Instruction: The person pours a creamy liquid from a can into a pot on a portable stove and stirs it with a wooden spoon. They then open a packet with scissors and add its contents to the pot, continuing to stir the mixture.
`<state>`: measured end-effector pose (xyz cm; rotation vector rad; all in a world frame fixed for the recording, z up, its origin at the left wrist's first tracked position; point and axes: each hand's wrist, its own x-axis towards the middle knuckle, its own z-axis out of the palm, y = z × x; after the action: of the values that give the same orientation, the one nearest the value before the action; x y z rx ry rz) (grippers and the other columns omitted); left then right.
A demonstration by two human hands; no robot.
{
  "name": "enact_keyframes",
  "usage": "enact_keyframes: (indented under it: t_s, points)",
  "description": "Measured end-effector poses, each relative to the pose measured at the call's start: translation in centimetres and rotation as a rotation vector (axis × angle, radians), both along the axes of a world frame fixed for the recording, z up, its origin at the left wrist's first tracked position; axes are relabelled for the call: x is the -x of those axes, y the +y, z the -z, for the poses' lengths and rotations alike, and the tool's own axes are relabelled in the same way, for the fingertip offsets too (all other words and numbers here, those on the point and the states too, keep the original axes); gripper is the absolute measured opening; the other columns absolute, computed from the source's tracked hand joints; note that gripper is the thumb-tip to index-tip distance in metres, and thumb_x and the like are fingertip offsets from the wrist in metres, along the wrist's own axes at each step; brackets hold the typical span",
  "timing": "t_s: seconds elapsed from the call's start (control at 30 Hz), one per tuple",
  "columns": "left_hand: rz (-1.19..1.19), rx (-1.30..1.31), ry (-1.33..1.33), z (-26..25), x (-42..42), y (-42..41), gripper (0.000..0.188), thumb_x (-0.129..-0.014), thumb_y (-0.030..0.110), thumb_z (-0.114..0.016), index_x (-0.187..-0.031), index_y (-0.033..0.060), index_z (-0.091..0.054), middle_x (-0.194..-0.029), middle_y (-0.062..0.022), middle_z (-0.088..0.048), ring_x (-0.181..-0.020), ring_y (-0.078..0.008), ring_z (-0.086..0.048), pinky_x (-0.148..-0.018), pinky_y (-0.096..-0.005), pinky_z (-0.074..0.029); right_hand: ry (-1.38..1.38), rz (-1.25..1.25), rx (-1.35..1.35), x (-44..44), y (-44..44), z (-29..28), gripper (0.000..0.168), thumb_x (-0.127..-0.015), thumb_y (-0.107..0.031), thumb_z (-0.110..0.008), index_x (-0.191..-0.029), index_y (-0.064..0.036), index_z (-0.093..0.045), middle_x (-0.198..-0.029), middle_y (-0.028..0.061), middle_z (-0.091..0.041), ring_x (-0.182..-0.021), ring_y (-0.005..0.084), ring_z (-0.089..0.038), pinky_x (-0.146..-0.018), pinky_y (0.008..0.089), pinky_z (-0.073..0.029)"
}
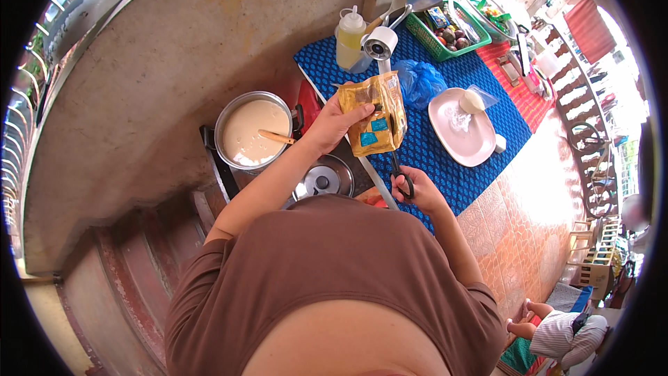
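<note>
My left hand (334, 122) grips a gold foil packet (373, 115) by its left side, above the table's near edge. Black-handled scissors (403, 183) are in my right hand (422, 190), with fingers through the handle. Their blades point up at the packet's lower right edge, and the tips are hidden by it. Left of my left forearm, a metal pot (218, 146) holds a creamy, pale liquid (250, 128). A wooden handle (276, 137) leans out of that liquid over the pot's rim. Below my forearm lies a round metal lid (322, 180) with a black knob.
A blue patterned cloth (469, 180) covers the table. On it are a pink plate (472, 143), a blue plastic bag (417, 83), a squeeze bottle (349, 36) and a green basket (449, 49). A concrete wall (146, 89) rises at left. Another person (561, 331) is at lower right.
</note>
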<state>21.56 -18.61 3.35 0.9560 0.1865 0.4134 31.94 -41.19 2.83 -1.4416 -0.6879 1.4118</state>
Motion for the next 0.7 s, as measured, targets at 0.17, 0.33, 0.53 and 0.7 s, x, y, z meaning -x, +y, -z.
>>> enact_keyframes:
  t_s: [0.17,0.33,0.53,0.7]
  points:
    - [0.042,-0.071,0.05,-0.2,0.1,-0.5,0.034,-0.088,0.011,-0.065,-0.118,0.0075,-0.05,-0.108,-0.0016,-0.062,-0.099,-0.0099,-0.06,-0.088,-0.0276,-0.048,-0.013,-0.003,-0.079,0.4,0.2,-0.3,0.04,-0.089,-0.049,-0.06,-0.086,-0.01,-0.051,-0.063,-0.0044,-0.051,-0.055,0.0037,-0.045,-0.051,0.0178,-0.033]
    - [0.082,-0.056,0.026,-0.2,0.0,-0.7,0.032,-0.088,0.011,-0.065,-0.117,0.0077,-0.051,-0.106,-0.0015,-0.063,-0.098,-0.0098,-0.06,-0.087,-0.0276,-0.049,-0.001,0.009,-0.05,0.3,-0.2,0.0,0.047,-0.085,-0.056,-0.06,-0.088,-0.01,-0.052,-0.064,-0.0047,-0.051,-0.055,0.0033,-0.045,-0.051,0.0177,-0.035]
    - [0.101,-0.144,0.038,-0.3,-0.1,-1.6,0.034,-0.088,0.01,-0.065,-0.117,0.008,-0.048,-0.108,-0.0005,-0.06,-0.099,-0.0091,-0.059,-0.088,-0.0273,-0.048,0.012,0.054,-0.073,1.1,-0.3,-0.3,0.05,-0.082,-0.059,-0.062,-0.088,-0.01,-0.052,-0.063,-0.005,-0.051,-0.052,0.0024,-0.042,-0.047,0.0178,-0.032]
    - [0.129,-0.157,0.05,-0.9,0.0,-2.2,0.034,-0.088,0.009,-0.065,-0.118,0.0083,-0.048,-0.108,0.0002,-0.059,-0.099,-0.008,-0.058,-0.088,-0.0272,-0.047,0.031,0.067,-0.094,0.5,-1.0,1.1,0.054,-0.08,-0.062,-0.062,-0.09,-0.009,-0.053,-0.064,-0.0048,-0.052,-0.052,0.0019,-0.041,-0.046,0.0167,-0.028]
